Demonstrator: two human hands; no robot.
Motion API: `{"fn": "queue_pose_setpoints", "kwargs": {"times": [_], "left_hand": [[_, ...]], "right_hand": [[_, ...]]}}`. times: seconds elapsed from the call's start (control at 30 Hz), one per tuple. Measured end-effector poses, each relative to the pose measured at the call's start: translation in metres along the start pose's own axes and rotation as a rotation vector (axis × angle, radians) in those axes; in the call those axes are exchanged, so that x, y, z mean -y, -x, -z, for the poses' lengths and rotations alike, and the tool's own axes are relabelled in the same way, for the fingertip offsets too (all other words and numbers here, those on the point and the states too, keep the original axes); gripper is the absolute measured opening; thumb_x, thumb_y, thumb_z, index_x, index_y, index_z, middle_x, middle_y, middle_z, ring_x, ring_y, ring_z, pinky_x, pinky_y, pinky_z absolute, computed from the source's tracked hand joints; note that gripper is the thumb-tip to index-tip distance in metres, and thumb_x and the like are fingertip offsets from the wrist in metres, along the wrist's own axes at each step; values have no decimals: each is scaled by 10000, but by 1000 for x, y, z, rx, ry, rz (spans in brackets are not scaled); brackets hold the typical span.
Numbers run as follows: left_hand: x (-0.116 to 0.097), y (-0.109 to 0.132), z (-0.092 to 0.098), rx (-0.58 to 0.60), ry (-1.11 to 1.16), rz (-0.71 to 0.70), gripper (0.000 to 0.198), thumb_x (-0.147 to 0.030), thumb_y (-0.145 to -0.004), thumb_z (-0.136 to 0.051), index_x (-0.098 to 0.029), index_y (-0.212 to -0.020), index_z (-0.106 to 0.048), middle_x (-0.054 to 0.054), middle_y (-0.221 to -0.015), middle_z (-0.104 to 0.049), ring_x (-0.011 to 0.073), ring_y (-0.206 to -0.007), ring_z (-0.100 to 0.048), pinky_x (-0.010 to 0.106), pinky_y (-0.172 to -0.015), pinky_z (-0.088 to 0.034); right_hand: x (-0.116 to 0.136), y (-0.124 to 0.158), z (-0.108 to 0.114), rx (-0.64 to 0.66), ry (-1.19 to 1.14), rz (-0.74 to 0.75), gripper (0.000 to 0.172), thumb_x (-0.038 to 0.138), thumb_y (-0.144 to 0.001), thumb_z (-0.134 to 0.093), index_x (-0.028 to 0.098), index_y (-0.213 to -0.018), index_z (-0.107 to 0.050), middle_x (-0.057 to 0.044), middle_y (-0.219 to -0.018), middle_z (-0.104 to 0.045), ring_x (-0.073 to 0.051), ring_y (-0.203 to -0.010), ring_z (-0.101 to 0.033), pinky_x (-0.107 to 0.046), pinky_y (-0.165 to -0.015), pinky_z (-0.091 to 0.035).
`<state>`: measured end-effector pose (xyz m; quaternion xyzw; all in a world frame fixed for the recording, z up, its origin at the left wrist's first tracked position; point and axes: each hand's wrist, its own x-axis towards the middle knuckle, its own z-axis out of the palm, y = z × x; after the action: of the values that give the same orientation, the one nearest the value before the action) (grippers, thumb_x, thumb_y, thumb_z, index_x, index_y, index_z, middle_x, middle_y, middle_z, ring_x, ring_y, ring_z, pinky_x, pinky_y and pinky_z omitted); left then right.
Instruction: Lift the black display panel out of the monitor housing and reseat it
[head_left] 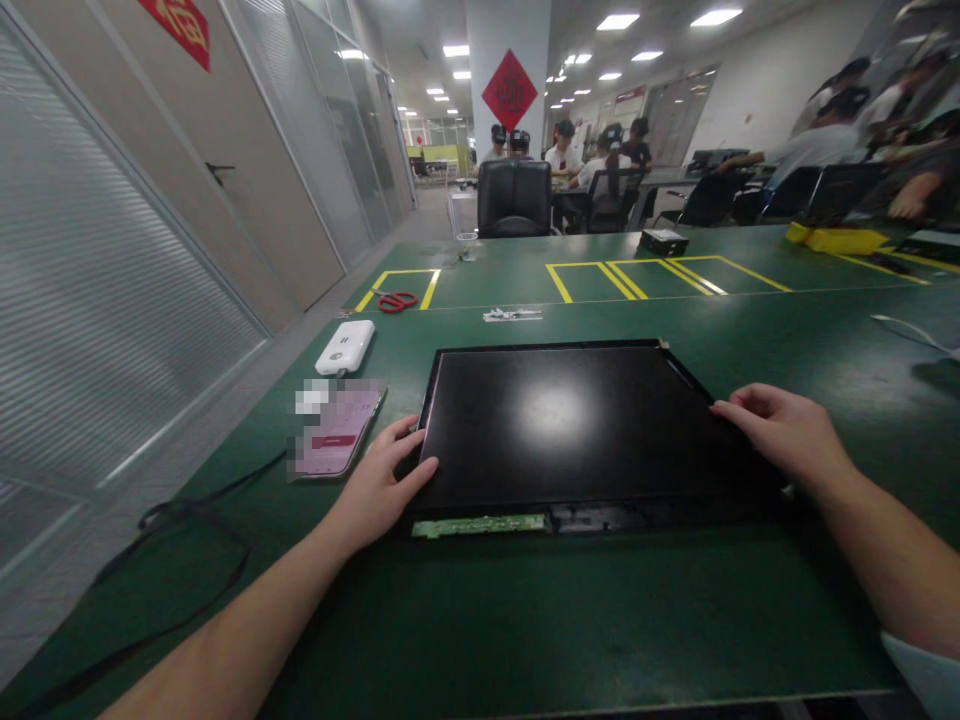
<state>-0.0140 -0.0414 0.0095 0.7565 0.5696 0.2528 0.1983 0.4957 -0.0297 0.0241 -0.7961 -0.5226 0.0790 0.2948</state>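
Observation:
A black LCD panel (540,430) lies face up on the green table in front of me, with a glare spot in its middle. Along its near edge runs a narrow green circuit board (480,525). My left hand (382,480) rests on the panel's left edge, fingers apart and thumb over the dark surface. At the right edge, my right hand (787,435) has thumb and forefinger pinched on the rim; its other fingers are curled.
Left of the panel are a phone (337,435) and a white power bank (346,347), with a black cable (225,490) nearby. Farther back lie red-handled scissors (396,301), small white scraps (512,315), a black box (663,242) and a yellow object (840,239). People sit beyond.

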Motion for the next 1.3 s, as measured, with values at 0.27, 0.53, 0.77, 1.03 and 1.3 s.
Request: {"fn": "queue_pose_setpoints", "kwargs": {"times": [0.27,0.53,0.77,1.03,1.3], "left_hand": [[-5,-1,2,15,-6,12,525,-499,-941,-581,-193,-1337,-741,164,-1545,-575,379,-1447,-538,570,-1220,-411],[-5,-1,4,20,7,10,498,-483,-931,-610,-213,-1329,-738,136,-1564,-574,370,-1444,-546,567,-1213,-421],[-5,-1,3,1,10,15,507,-506,-912,-633,-205,-1305,-741,149,-1563,-578,377,-1446,-546,585,-1211,-420],[-6,-1,3,-3,-4,16,509,-509,-911,-632,-198,-1297,-745,147,-1560,-583,374,-1439,-551,565,-1220,-416],[-7,-1,3,-8,-4,7,497,-502,-920,-618,-208,-1300,-744,137,-1560,-586,365,-1432,-557,571,-1216,-421]], "right_hand": [[-2,-1,0,6,-14,-26,401,657,-601,-605,261,-658,-628,-31,-598,-635,-227,-603,-576,-382,-648,-405],[-2,-1,0,12,-27,-41,395,647,-593,-621,257,-658,-632,-34,-578,-628,-232,-604,-575,-382,-644,-398],[-4,-1,0,3,-49,4,397,653,-612,-645,257,-640,-624,-38,-557,-630,-242,-589,-583,-386,-634,-410],[1,0,2,8,-33,-15,405,654,-587,-618,253,-639,-631,-39,-580,-619,-230,-599,-568,-387,-647,-404],[-1,1,1,8,-55,-8,391,640,-599,-633,251,-639,-631,-37,-569,-617,-227,-587,-564,-378,-630,-398]]}}
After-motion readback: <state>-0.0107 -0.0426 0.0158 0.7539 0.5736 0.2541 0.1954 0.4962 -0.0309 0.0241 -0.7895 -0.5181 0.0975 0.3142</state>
